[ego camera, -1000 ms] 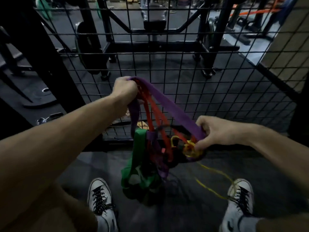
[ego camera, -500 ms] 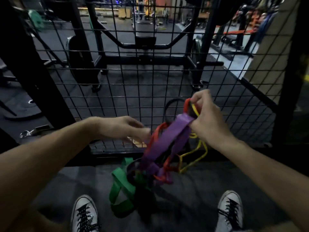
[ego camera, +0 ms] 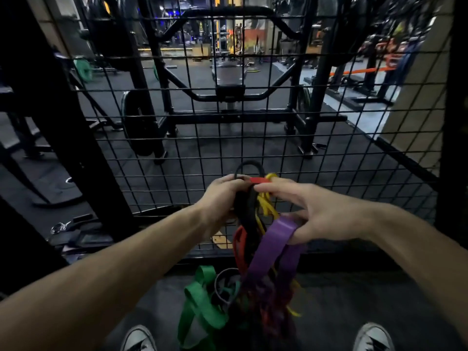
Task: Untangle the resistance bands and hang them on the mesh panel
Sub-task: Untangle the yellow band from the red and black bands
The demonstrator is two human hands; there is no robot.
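left hand [ego camera: 222,196] fingers curled round tangled rubber resistance bands [ego camera: 255,239] at the top; right hand [ego camera: 319,216] pinches the red band [ego camera: 259,180], lower fingers hooked under the wide purple band [ego camera: 276,239]. bundle hangs before the black wire mesh panel [ego camera: 177,158], green loop [ego camera: 200,305] lowest, white sneakers [ego camera: 138,338] below

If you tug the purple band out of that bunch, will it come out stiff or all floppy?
Probably floppy: the purple band bends over the fingers of the right hand and droops straight down. It likely won't slide free easily, since its lower end vanishes into the knot with the red band and green band. It looks flat and wide, so probably grippy rather than slippery.
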